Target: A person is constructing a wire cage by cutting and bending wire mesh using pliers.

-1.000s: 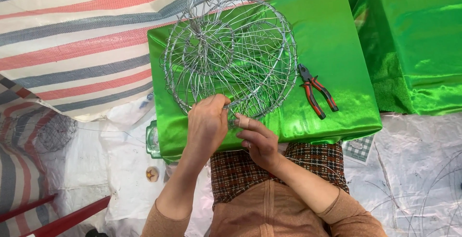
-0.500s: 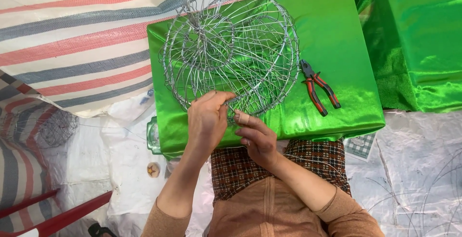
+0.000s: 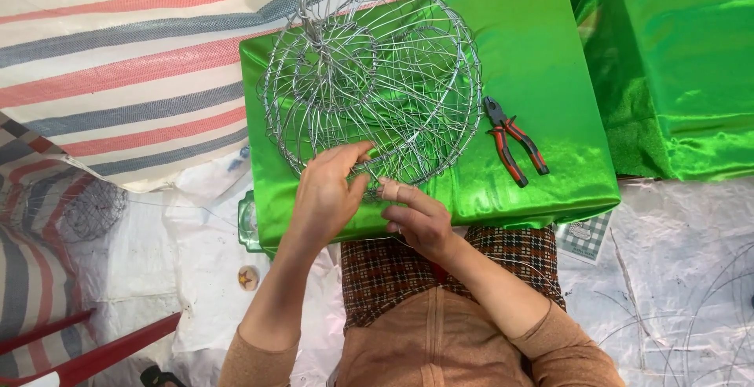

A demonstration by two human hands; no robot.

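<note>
Resting on a green satin-covered box (image 3: 550, 65), a round wire basket frame (image 3: 373, 80) is pinched at its near rim by the left hand (image 3: 330, 194) and right hand (image 3: 416, 218), steadying it, with red-handled pliers (image 3: 514, 139) laid just beside.

A single view is provided, taken from the head of the seated person and directed steeply downward. The shiny green cloth-covered table (image 3: 550, 80) is seen from close above, with its near edge at mid-frame. The lap and both forearms are included at the bottom edge. The striped tarpaulin (image 3: 118, 57) is framed at upper left.
</note>
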